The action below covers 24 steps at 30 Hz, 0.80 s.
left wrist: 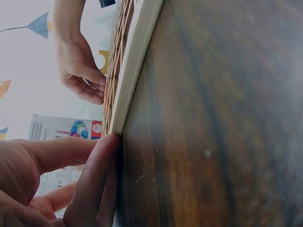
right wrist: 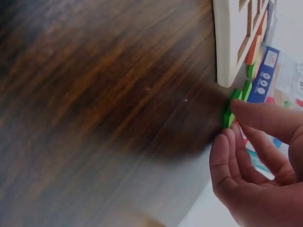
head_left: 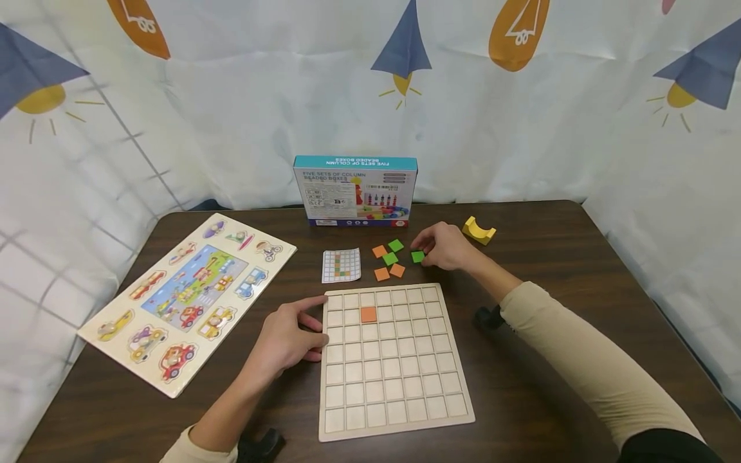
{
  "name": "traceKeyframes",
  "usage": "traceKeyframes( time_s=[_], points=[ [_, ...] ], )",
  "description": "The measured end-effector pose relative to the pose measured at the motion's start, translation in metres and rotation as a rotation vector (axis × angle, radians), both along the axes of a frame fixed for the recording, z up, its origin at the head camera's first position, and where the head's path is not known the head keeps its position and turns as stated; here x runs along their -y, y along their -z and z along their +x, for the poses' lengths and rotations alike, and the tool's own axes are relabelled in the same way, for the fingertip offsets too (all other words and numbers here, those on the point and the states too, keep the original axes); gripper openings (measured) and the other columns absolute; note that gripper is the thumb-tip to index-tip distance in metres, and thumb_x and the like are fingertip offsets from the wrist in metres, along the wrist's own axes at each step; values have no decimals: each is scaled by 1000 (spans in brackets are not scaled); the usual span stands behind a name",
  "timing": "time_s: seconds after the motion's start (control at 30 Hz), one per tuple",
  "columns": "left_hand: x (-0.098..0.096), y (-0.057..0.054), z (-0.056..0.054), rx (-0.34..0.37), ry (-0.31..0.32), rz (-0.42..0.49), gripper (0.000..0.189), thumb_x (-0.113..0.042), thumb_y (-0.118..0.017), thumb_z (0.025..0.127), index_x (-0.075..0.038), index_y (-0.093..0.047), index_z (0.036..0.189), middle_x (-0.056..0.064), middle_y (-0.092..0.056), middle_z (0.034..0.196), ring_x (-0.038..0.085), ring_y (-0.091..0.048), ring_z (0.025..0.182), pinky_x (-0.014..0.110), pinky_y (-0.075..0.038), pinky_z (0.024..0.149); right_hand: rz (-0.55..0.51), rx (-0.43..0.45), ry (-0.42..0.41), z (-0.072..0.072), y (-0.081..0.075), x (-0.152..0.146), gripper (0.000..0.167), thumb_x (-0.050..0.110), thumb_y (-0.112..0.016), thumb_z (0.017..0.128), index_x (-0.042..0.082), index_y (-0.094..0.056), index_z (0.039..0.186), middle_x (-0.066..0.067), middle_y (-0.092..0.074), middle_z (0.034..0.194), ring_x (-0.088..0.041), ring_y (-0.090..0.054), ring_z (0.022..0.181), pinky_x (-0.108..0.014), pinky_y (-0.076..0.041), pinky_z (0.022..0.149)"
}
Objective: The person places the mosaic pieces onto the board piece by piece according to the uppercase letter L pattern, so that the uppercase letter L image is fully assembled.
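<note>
My right hand (head_left: 444,247) reaches to the far side of the table and pinches a green square tile (head_left: 417,256) between thumb and fingers; the right wrist view has the same green tile (right wrist: 229,116) at the fingertips. Beside it lie loose green tiles (head_left: 395,245) and orange tiles (head_left: 381,274). A wooden grid board (head_left: 390,368) lies flat, with one orange tile (head_left: 368,314) in its second row, third column. My left hand (head_left: 287,336) rests at the board's left edge, thumb and index finger touching it, as the left wrist view also shows along the board's side (left wrist: 130,80).
A small printed pattern card (head_left: 341,265) lies left of the loose tiles. Behind stands a bead toy box (head_left: 356,191). A vehicle picture puzzle (head_left: 191,302) covers the table's left side. A yellow curved block (head_left: 478,231) sits right of my right hand.
</note>
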<state>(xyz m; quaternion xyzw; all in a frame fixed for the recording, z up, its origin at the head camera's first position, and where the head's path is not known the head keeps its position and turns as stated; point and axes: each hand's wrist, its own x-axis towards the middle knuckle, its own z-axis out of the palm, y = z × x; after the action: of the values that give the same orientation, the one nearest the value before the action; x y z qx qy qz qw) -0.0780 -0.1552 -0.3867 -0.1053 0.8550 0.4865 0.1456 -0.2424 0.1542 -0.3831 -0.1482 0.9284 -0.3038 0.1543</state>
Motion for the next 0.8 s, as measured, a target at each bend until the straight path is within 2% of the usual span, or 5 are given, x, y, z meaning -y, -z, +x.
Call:
traceKeyframes(
  time_s=[0.27,0.8],
  points=[
    [0,-1,0,8,0,-11,74,6,-78,79,-16,-60,147,14,-65,98,18,-69,61,34,-65,55,23,-12,-15,-2,3,1,28,0,-79,85,8,-80,112,-12,-76,109,-26,-69,102,-40,-62,88],
    [0,0,-2,3,8,-16,74,5,-79,78,-15,-60,147,14,-66,98,17,-69,60,34,-65,55,43,-27,-38,0,-1,2,27,1,-76,88,6,-80,114,-13,-76,114,-27,-71,104,-41,-63,89]
  ],
)
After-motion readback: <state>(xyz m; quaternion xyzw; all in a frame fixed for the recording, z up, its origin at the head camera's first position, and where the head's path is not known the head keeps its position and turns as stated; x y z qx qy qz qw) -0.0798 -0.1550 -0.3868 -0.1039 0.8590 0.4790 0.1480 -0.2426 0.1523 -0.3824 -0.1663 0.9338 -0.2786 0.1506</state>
